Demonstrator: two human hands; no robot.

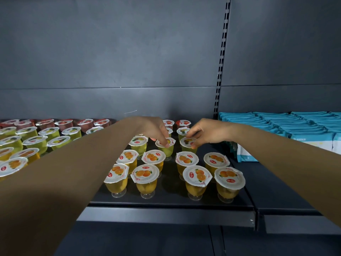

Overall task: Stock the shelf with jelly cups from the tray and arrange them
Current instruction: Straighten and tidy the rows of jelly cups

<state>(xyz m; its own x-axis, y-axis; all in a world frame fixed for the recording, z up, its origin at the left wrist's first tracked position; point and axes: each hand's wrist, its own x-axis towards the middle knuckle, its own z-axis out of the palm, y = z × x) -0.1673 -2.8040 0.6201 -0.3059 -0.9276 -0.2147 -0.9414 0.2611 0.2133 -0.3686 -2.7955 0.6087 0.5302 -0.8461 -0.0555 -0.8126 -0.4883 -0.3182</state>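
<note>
Head view: left hand (pixel 156 130) fingers pinch one green jelly cup (pixel 166 145); right hand (pixel 204 133) fingers pinch its neighbour (pixel 188 144).

No words or numbers clear enough to read. Small red logo badge on each cup lid (pixel 196 176), with white marks too tiny and blurry to make out. Orange fruit pictures on the front lids, yellow-green fruit pictures on the lids (pixel 138 140) behind, red ones on the lids (pixel 183 123) at the back. Faint print on the blue packs (pixel 311 140) at the right, too blurred to read. Nothing written on the shelf (pixel 166 213) edge or the grey wall (pixel 110 52).
</note>
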